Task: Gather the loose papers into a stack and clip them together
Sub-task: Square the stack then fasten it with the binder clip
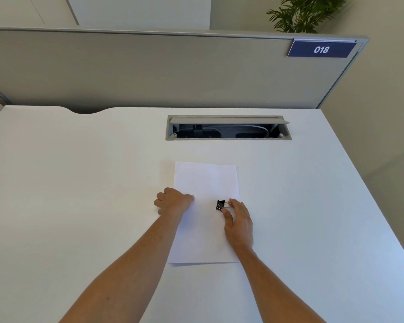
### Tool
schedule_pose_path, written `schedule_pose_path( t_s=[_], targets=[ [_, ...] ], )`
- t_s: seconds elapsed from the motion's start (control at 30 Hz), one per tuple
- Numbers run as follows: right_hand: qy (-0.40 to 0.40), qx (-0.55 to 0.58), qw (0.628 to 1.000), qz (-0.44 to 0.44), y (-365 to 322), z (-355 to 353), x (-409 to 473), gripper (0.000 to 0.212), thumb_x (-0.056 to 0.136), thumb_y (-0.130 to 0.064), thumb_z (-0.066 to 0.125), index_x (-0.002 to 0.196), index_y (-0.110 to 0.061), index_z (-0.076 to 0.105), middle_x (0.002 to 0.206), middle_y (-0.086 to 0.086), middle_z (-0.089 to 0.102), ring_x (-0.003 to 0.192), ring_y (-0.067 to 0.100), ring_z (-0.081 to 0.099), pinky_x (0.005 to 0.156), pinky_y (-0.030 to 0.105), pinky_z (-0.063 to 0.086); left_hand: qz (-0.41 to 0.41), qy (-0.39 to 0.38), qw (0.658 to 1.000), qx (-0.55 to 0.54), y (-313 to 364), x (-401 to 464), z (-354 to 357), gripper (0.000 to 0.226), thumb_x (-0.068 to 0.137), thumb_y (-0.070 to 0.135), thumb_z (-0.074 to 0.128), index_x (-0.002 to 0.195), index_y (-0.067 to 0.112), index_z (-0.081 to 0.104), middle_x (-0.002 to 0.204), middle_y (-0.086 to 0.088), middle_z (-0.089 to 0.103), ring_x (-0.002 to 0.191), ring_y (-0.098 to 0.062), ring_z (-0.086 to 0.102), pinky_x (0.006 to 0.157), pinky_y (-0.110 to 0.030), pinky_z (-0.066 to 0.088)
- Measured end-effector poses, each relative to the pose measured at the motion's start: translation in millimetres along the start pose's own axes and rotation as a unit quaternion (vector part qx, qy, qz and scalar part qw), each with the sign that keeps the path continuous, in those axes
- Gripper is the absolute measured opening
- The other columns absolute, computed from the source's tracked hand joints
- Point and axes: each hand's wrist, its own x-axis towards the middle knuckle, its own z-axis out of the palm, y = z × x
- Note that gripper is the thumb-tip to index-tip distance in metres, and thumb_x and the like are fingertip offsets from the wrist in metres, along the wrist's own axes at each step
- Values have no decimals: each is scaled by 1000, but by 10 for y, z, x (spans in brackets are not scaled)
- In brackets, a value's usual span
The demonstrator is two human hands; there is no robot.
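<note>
White paper stack lies flat on your desk, roughly centred, long side running away from you. Edges look squared up; a thin sliver of a lower sheet shows along the near edge.

Your left hand is curled into a loose fist, resting on the left edge of the stack, thumb tip on the paper, knuckles over the desk. It pins the sheets and grips nothing.

Your right hand sits at the right edge of the stack. Thumb and index finger pinch the wire handles of a black binder clip. The clip body points left, over the paper, about mid-length of the stack. Can't tell whether its mouth is already biting the sheets or just sitting on top.

Both forearms are bare and come in from the near edge.

Behind the stack, well apart: an open cable hatch in the desk, lid tilted up, cables inside. A grey partition runs along the back, with a blue tag reading 018 at its top right. A green plant shows behind it.
</note>
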Motion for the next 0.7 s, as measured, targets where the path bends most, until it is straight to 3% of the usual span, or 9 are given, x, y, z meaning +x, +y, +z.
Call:
schedule_pose_path(
  t_s=[0.17, 0.3, 0.37, 0.47, 0.53, 0.7],
  targets=[
    [-3, 1, 1000, 0, 24, 10, 4, 36, 97, -28, 53, 130, -14, 55, 133, 0, 56, 127, 19, 49, 105, 30, 39, 5, -50, 993, -107, 69, -2, -1, 75, 80, 25, 77, 136, 6, 31, 138, -15, 34, 126, -35, 41, 79, -39, 42],
    [-3, 1, 1000, -3, 37, 15, 5, 36, 97, -29, 53, 130, -14, 54, 134, 0, 56, 129, 20, 47, 106, 34, 40, 19, -66, 985, -158, 39, 73, -14, 77, 78, 19, 79, 135, 7, 28, 133, -11, 44, 120, -33, 49, 82, -39, 44],
    [-4, 2, 1000, 1, 45, 19, 9, 36, 98, -29, 52, 130, -15, 54, 134, 0, 55, 130, 20, 47, 106, 34, 40, 5, -93, 976, -197, 48, 118, -53, 78, 75, 20, 82, 133, 4, 31, 125, -6, 47, 116, -29, 50, 82, -37, 42],
    [-2, 2, 1000, -6, 51, 27, 11, 35, 97, -29, 52, 129, -14, 54, 131, 0, 57, 127, 21, 49, 105, 36, 42, -3, -126, 966, -227, 51, 187, -100, 79, 66, 27, 88, 128, -1, 47, 132, -8, 55, 117, -29, 53, 82, -36, 40],
    [0, 3, 1000, -6, 56, 32, 16, 35, 97, -29, 53, 129, -15, 55, 131, 0, 57, 127, 21, 49, 104, 37, 42, -3, -143, 962, -233, 46, 187, -102, 70, 70, 26, 86, 125, -1, 53, 128, -6, 55, 119, -29, 51, 85, -36, 37],
    [-2, 3, 1000, -6, 68, 42, 12, 36, 97, -32, 51, 129, -15, 54, 132, 0, 57, 129, 22, 48, 105, 39, 42, 9, -177, 951, -254, 82, 125, -113, 41, 78, 20, 81, 107, 7, 54, 116, -5, 56, 102, -25, 51, 85, -34, 38]
  ],
)
